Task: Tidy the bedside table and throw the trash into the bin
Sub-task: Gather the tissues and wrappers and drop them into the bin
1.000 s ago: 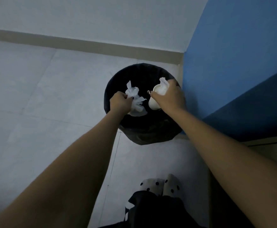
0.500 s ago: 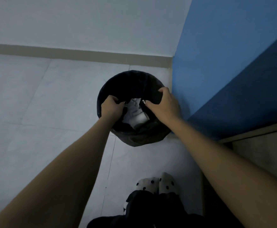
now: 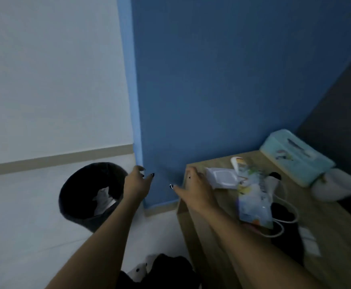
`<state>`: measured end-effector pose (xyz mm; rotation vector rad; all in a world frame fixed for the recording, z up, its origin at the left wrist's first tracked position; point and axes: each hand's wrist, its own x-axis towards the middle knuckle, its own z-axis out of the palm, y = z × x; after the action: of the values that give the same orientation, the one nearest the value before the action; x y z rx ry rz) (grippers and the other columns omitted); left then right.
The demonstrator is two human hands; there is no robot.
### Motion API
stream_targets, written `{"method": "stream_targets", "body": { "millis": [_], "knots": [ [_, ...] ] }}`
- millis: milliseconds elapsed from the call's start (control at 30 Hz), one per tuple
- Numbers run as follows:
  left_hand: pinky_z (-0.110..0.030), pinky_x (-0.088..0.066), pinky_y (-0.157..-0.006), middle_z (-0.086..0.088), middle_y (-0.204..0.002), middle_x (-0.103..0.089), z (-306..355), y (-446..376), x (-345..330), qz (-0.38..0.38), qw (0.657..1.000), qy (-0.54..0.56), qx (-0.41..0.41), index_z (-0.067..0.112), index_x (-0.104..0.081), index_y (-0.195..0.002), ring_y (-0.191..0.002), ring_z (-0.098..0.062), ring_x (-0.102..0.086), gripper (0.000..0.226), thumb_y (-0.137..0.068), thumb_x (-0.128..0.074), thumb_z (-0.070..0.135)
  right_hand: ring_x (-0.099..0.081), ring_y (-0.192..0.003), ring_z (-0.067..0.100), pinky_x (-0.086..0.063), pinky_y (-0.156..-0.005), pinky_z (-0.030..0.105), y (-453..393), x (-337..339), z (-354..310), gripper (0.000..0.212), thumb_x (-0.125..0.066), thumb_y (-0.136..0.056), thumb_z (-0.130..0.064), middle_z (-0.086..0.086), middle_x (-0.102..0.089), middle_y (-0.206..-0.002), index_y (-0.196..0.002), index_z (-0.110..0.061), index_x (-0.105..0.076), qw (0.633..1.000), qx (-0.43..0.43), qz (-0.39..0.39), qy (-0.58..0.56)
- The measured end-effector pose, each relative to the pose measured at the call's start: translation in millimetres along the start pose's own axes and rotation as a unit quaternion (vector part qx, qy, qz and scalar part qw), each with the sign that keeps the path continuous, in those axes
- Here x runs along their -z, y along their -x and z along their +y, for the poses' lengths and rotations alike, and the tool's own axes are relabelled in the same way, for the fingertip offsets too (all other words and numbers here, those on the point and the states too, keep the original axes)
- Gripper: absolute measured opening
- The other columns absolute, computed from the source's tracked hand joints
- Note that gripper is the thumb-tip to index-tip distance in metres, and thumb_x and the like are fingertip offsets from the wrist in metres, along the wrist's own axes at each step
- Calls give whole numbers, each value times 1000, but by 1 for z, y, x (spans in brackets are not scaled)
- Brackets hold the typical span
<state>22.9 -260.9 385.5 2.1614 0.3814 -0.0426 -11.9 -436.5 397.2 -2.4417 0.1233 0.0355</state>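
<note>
Both hands, left (image 3: 138,182) and right (image 3: 193,187), now empty and loosely spread, leave the bin (image 3: 82,195) holding the dropped trash (image 3: 103,200) for the cluttered table (image 3: 337,230).

You can read no text here. The colourful plastic snack packet (image 3: 253,197) on the wooden bedside table (image 3: 326,232) carries printing, as do the pale turquoise tissue box (image 3: 295,157) and the white wet-wipe pack (image 3: 222,178), but all of it is too blurred and dim to make out.

left hand (image 3: 137,183), right hand (image 3: 193,189), both empty, fingers loose
</note>
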Motion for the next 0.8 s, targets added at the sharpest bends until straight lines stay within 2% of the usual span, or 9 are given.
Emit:
{"method": "stream_targets", "body": {
  "millis": [133,267,367,500,633,800],
  "knots": [
    [-40,-51,-83,-15,-119,-62,62,23,-41,-36,997,25,-56,8,-51,-122,-106,-32,-60,43,-88,-62,34,-56,-114,33,-48,-85,39,5,79,33,60,-67,-79,-49,12,-58,-122,-126,-20,-45,996,-42,82,10],
    [-39,-50,-88,-15,-123,-60,95,35,-84,-62,993,39,-95,8,-51,-124,-110,-31,-59,42,-90,-60,31,-56,-114,31,-49,-88,38,9,119,78,59,-71,-77,-42,9,-59,-124,-126,-21,-48,984,-97,144,-27],
    [-37,-45,-92,-17,-128,-57,100,33,-112,-73,993,37,-87,8,-50,-126,-114,-32,-56,43,-90,-60,29,-57,-107,33,-53,-84,46,13,120,105,62,-72,-72,-45,10,-57,-118,-123,-19,-47,976,-137,163,-37],
    [-36,-39,-98,-22,-136,-47,95,26,-138,-64,996,23,-54,3,-43,-133,-123,-36,-48,46,-95,-52,24,-56,-106,34,-54,-80,45,14,107,126,63,-67,-74,-50,11,-55,-115,-126,-24,-43,975,-161,151,-2],
    [-41,-39,-99,-25,-136,-43,84,19,-155,-58,998,19,-26,-2,-40,-134,-122,-40,-46,45,-96,-47,20,-55,-113,36,-52,-87,45,10,96,138,86,-55,-66,-67,11,-57,-125,-139,-27,-35,972,-176,151,34],
    [-37,-36,-102,-21,-148,-24,74,21,-164,-22,999,48,-8,2,-23,-146,-124,-39,-44,64,-92,-54,15,-41,-131,37,-41,-102,48,5,84,137,104,-60,-67,-70,17,-42,-145,-149,-18,-22,969,-178,150,88]
  ]
}}
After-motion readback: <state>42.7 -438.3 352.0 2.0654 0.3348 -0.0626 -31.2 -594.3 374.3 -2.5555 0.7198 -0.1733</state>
